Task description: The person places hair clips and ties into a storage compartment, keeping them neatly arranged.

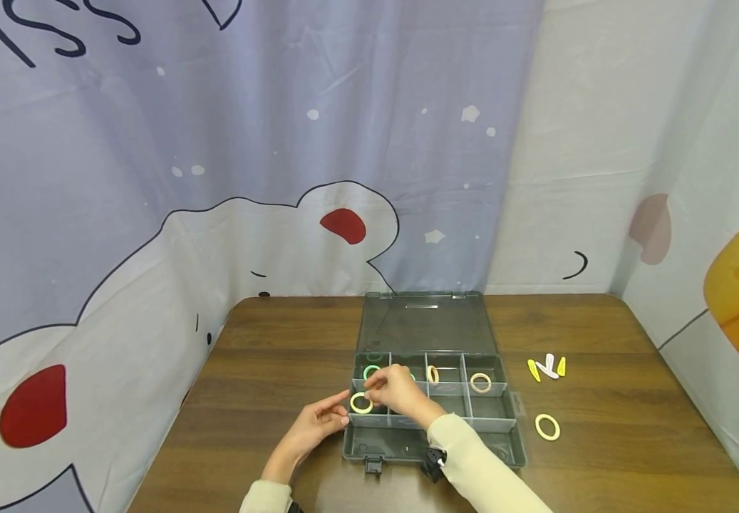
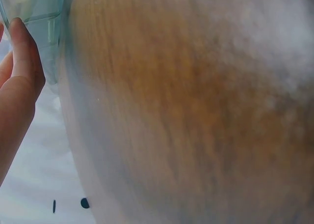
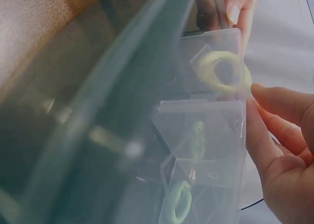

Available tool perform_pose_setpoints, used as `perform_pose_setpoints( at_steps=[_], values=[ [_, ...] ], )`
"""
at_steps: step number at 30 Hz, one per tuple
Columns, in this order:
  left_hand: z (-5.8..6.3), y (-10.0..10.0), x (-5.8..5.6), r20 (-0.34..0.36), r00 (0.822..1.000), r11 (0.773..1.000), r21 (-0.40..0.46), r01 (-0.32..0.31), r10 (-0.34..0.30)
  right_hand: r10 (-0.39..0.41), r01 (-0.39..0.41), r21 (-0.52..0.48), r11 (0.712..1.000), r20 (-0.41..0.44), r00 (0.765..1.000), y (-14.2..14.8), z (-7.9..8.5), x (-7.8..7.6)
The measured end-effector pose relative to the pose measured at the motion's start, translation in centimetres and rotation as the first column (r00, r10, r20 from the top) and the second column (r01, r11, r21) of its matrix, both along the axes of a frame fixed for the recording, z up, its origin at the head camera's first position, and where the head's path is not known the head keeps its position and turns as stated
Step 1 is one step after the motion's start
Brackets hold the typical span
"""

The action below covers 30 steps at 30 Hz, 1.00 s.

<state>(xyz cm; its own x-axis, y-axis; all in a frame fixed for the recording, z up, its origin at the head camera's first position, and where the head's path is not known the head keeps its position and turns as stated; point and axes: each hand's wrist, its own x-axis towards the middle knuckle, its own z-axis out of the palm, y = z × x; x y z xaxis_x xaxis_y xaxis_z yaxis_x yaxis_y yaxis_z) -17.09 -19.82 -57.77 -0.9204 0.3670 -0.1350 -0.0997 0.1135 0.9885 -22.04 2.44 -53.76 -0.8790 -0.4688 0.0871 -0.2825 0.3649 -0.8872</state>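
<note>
My right hand [image 1: 398,390] pinches a pale yellow hair tie [image 1: 353,403] by its edge, above the front left compartment of a grey see-through divided box [image 1: 433,449]. The right wrist view shows the thumb and fingertips on the rim of that hair tie [image 3: 208,70]. Against the box's left side rests my left hand [image 1: 311,427], its fingers loosely extended. A green hair tie [image 1: 372,368] lies in the back left compartment, another green one partly behind my right hand. Farther right in the back row are an orange hair tie [image 1: 430,375] and a beige one [image 1: 481,391].
The box's lid [image 1: 423,324] stands open toward the curtain [image 1: 446,178]. On the wooden table [image 1: 626,442], right of the box, lie another pale yellow hair tie [image 1: 539,426], yellow hair clips [image 1: 534,370] and white hair clips [image 1: 546,371].
</note>
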Motion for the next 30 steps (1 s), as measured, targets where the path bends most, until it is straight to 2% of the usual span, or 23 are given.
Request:
perform_pose_setpoints(
  at_steps=[4,10,14,23,30],
  values=[
    [0.0,0.0,0.0,-0.008,1.0,1.0,-0.005,0.001,-0.001,-0.024,0.024,-0.006,1.0,-0.011,1.0,0.5,0.4,0.0],
    [0.2,0.2,0.0,-0.022,1.0,1.0,0.007,0.0,0.0,-0.04,0.039,-0.066,0.997,-0.009,0.999,1.8,0.7,-0.4],
    [0.3,0.2,0.1,-0.022,1.0,1.0,0.02,-0.007,0.007,-0.075,0.071,-0.088,0.994,-0.044,0.996,3.2,1.2,-0.6],
    [0.0,0.1,0.0,-0.032,0.999,1.0,0.014,0.0,0.001,-0.193,0.188,-0.127,0.974,-0.026,0.981,7.7,2.3,-1.1],
    [-0.3,0.1,0.0,-0.025,1.0,1.0,0.029,-0.005,0.006,-0.289,0.281,-0.141,0.949,-0.042,0.956,12.1,2.5,-0.9]
  ],
)
